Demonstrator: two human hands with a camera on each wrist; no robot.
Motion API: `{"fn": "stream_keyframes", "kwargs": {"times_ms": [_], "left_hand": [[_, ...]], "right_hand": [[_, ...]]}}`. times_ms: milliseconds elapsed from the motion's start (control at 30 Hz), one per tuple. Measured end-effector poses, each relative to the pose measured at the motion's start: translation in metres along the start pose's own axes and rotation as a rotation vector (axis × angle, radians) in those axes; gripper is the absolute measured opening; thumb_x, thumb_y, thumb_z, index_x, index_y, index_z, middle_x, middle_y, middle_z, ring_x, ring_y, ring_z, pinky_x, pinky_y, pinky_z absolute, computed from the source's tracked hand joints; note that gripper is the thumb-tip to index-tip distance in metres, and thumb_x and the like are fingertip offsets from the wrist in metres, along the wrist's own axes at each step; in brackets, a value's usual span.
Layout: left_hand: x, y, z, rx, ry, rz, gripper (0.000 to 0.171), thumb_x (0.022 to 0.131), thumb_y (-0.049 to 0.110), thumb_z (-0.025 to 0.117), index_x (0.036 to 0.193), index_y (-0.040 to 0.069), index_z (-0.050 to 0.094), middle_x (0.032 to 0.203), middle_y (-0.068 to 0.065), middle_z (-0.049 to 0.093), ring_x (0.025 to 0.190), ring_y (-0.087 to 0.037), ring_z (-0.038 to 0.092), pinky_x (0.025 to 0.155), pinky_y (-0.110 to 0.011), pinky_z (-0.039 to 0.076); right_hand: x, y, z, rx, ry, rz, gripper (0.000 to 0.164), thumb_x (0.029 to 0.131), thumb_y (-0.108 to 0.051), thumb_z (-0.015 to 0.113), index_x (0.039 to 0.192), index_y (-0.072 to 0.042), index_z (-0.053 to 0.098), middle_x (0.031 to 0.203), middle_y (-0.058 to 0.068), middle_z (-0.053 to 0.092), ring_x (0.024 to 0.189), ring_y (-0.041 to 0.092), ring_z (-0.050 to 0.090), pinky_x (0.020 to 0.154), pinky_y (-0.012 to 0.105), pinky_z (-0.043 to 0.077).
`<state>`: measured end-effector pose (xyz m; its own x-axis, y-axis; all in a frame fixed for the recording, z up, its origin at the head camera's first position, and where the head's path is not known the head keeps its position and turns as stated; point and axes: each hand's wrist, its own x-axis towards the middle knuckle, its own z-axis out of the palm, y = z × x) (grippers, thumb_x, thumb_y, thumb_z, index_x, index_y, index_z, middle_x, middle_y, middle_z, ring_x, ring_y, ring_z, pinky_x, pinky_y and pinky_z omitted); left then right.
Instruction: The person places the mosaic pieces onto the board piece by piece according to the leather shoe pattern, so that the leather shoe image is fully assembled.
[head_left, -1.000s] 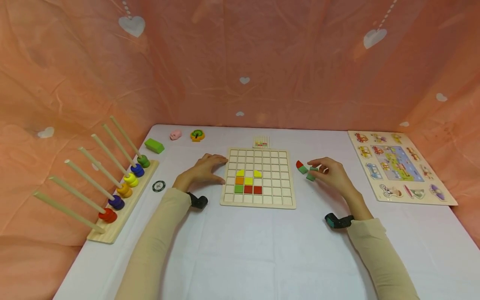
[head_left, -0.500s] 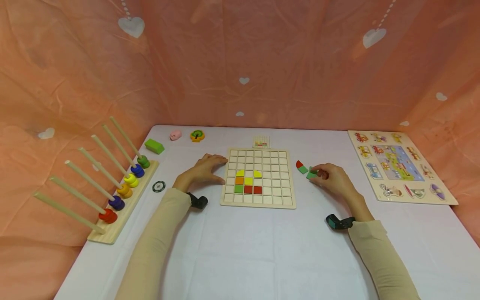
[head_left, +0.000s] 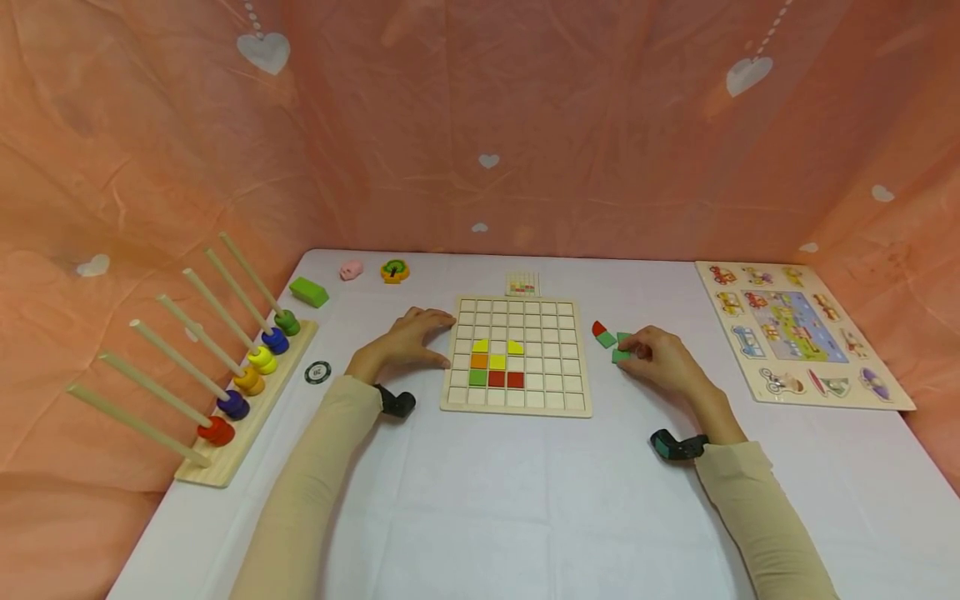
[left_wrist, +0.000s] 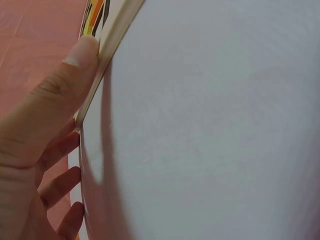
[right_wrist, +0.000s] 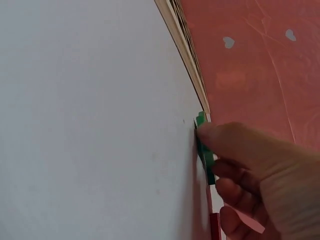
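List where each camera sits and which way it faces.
Head: worn on the head, facing forward and down at the grid board; left hand, right hand and sleeves show.
Left wrist: on that wrist, facing the board's edge; part of the left hand shows.
Right wrist: on that wrist, facing the green pieces; part of the right hand shows.
Shared: the green pieces, in head and right wrist views.

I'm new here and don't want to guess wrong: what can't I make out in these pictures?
Small card, head view: printed details too small.
Green tiles, head view: partly covered by the right hand.
Board, left wrist view: mostly cut off by the top edge.
Red thing, right wrist view: cut off by the bottom edge.
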<state>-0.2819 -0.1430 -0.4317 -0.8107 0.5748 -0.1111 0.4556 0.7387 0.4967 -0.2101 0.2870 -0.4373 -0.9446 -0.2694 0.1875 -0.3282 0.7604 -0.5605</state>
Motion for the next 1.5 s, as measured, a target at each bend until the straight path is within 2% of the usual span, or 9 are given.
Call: {"fn": "stream_keyframes", "kwargs": {"times_ms": [233,400,500,867,1133,1500], "left_hand": [[0.0,0.001,-0.001,0.003,-0.004,-0.007,0.081,0.072,0.04,0.079,0.139,0.012,0.044,0.146,-0.006,0.037,0.125,-0.026,0.031,0.106,-0.047,0.023],[0.0,0.001,-0.001,-0.007,-0.01,-0.015,0.081,0.072,0.041,0.078,0.14,0.014,0.044,0.146,-0.005,0.036,0.127,-0.026,0.029,0.107,-0.047,0.022],[0.0,0.001,-0.001,-0.01,-0.01,-0.016,0.081,0.072,0.04,0.079,0.139,0.013,0.044,0.147,-0.005,0.036,0.128,-0.026,0.029,0.108,-0.047,0.022],[-0.001,0.001,0.0,-0.022,0.004,-0.01,0.08,0.071,0.04,0.079,0.139,0.013,0.045,0.146,-0.005,0.036,0.13,-0.027,0.028,0.107,-0.048,0.023],[-0.001,0.001,0.001,-0.02,0.01,-0.011,0.08,0.071,0.04,0.079,0.138,0.013,0.045,0.146,-0.005,0.037,0.129,-0.027,0.028,0.107,-0.047,0.023],[-0.002,0.002,-0.001,0.008,0.009,0.024,0.079,0.072,0.04,0.078,0.138,0.01,0.045,0.145,-0.009,0.037,0.125,-0.028,0.031,0.105,-0.049,0.024]], "right_hand": [[0.007,-0.022,0.007,0.111,0.01,-0.098,0.026,0.075,-0.009,0.077,0.099,-0.004,0.068,0.087,0.005,0.064,0.074,0.014,0.051,0.063,0.021,0.043],[0.013,-0.051,0.019,0.172,0.018,-0.234,0.028,0.074,-0.006,0.077,0.1,-0.002,0.069,0.087,0.004,0.066,0.072,0.013,0.051,0.061,0.022,0.044],[0.017,-0.064,0.03,0.194,0.01,-0.287,0.027,0.074,-0.007,0.077,0.099,-0.002,0.069,0.088,0.004,0.067,0.071,0.012,0.052,0.06,0.023,0.045],[0.015,-0.081,0.064,0.214,-0.105,-0.235,0.016,0.077,-0.016,0.077,0.091,-0.012,0.07,0.084,-0.005,0.063,0.071,0.008,0.053,0.062,0.022,0.046],[0.016,-0.083,0.071,0.145,-0.064,-0.289,0.012,0.074,-0.017,0.079,0.084,-0.013,0.073,0.085,-0.005,0.066,0.074,0.008,0.053,0.063,0.022,0.044],[0.017,-0.084,0.078,0.189,-0.031,-0.287,0.011,0.074,-0.015,0.078,0.084,-0.012,0.075,0.087,-0.004,0.064,0.086,0.013,0.054,0.071,0.026,0.046]]}}
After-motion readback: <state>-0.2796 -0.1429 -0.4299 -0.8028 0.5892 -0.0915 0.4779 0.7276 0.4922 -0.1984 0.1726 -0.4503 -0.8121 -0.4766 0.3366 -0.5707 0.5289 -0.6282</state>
